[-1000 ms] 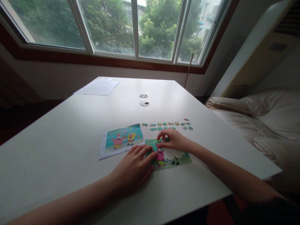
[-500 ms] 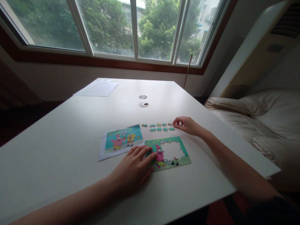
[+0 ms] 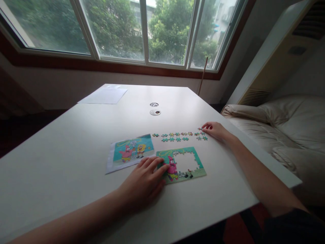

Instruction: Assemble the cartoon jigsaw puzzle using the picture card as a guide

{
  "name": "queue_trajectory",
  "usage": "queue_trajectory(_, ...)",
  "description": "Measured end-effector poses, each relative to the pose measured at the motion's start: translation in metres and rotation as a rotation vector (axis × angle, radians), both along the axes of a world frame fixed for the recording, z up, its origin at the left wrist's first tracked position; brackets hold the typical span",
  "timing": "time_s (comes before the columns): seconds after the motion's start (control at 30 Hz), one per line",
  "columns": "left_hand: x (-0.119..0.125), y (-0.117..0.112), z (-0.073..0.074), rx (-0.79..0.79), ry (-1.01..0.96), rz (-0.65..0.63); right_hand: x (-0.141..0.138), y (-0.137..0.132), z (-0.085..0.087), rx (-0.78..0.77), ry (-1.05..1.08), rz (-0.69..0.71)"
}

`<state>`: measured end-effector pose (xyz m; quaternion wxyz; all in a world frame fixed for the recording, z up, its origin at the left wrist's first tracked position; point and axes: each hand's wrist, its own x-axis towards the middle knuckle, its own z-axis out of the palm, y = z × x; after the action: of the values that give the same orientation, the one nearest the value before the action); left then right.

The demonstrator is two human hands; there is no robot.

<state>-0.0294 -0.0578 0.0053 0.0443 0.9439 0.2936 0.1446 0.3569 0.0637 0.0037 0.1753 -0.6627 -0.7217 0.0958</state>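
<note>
My left hand point(image 3: 144, 178) lies with its fingers stretched over the left edge of a partly assembled jigsaw puzzle point(image 3: 199, 172). The puzzle shows a pink cartoon starfish and has a large unfilled gap in its middle. Beyond it, loose puzzle pieces point(image 3: 172, 139) are laid out in rows, with a smaller cluster point(image 3: 198, 138) to their right. At the far right of these, my right hand point(image 3: 212, 129) has its thumb and fingertips pinched on a small puzzle piece point(image 3: 200, 128). Left of the puzzle is a printed reference picture point(image 3: 133, 149), partly behind my left hand.
The white table point(image 3: 63, 162) carries white sheets of paper point(image 3: 103, 96) at its far left. Two round cable-hole covers point(image 3: 155, 112) are set in its middle. A beige sofa point(image 3: 266, 118) stands on the right, and a thin stick point(image 3: 202, 76) leans below the window.
My right hand has moved right and slightly away, from the end of the rows to the top of the right-hand cluster, uncovering pieces there. My left hand stays on the puzzle.
</note>
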Motion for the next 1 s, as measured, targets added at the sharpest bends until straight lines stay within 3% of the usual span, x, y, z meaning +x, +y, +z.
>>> queue_trajectory(0.7,0.000,0.000,-0.001,-0.002,-0.022,-0.001,0.002,0.008,-0.005,-0.081,0.169,0.090)
queue_trajectory(1.0,0.000,0.001,0.000,-0.001,-0.031,-0.002,-0.012,0.004,0.001,0.080,0.319,0.070)
